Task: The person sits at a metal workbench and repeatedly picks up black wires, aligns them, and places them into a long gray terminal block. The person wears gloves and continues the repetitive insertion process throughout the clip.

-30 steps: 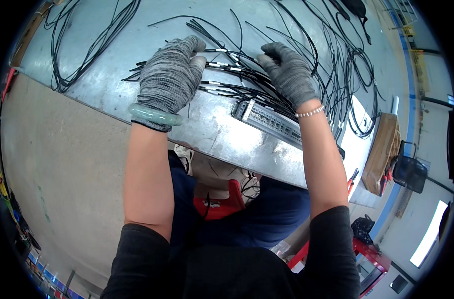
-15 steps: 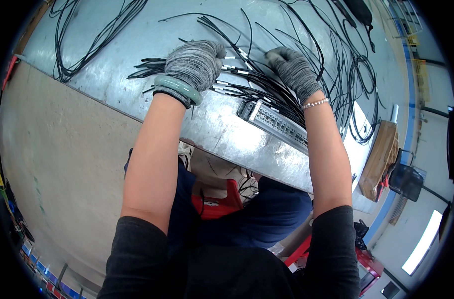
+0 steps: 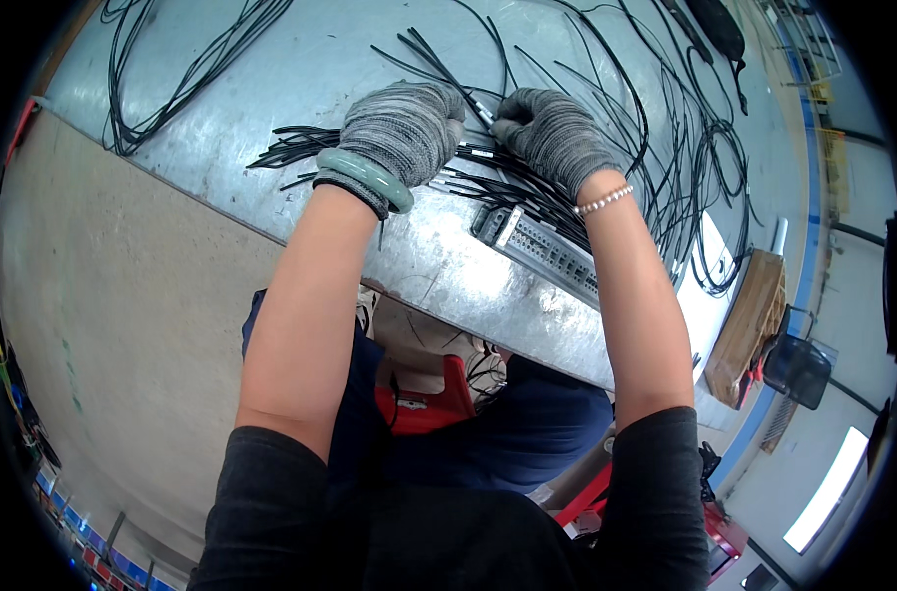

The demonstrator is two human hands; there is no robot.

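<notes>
Left grip: fingers curled inward, little gap visible; whether a cable is pinched inside, cannot tell. Right grip: thumb and fingertips drawn close together at a white-sleeved black cable – contact likely, firm hold not confirmed. That cable's sleeve lies between the two grips.

Risks (judged): the cables run close and cross, so a pull from the right grip could drag neighbours along or mix up the order. A sleeve could slide if fabric glove tips rub it. Slack from the loose cable loops, right of the right grip, could snag.

Orientation: the sleeved cable slants, its free end up and left, beyond the left grip. The lower cable bundle has its cut ends pointing left of the left grip; long axis left to right, dropping rightward on the table behind the multi-hole connector strip, nearer the wearer than the right grip.
</notes>
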